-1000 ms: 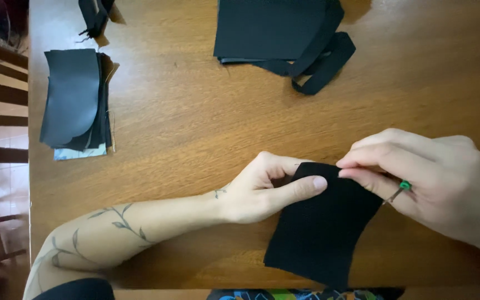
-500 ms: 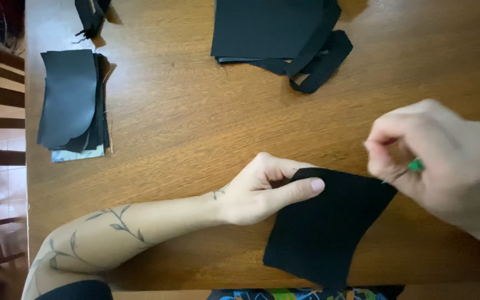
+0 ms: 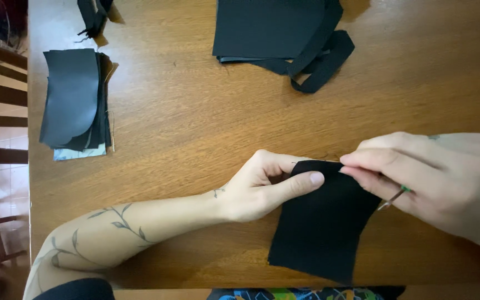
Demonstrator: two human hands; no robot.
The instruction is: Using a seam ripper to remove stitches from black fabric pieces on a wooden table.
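Observation:
A black fabric piece (image 3: pixel 320 222) lies near the front edge of the wooden table (image 3: pixel 195 122). My left hand (image 3: pixel 265 186) pinches its upper left corner, thumb on top. My right hand (image 3: pixel 429 178) is at the fabric's top edge with fingertips pressed together on it, and holds a thin needle-like tool with a green end (image 3: pixel 395 195). The tool's tip is hidden under my fingers.
A stack of dark cut fabric pieces (image 3: pixel 76 100) lies at the left. A larger black folded fabric with straps (image 3: pixel 284 33) sits at the back. A small black scrap (image 3: pixel 93 14) is at the back left. Chair slats show beyond the left edge.
My right hand had pulled away to the right and has come back to the fabric's top edge. My left hand has kept its pinch on the corner.

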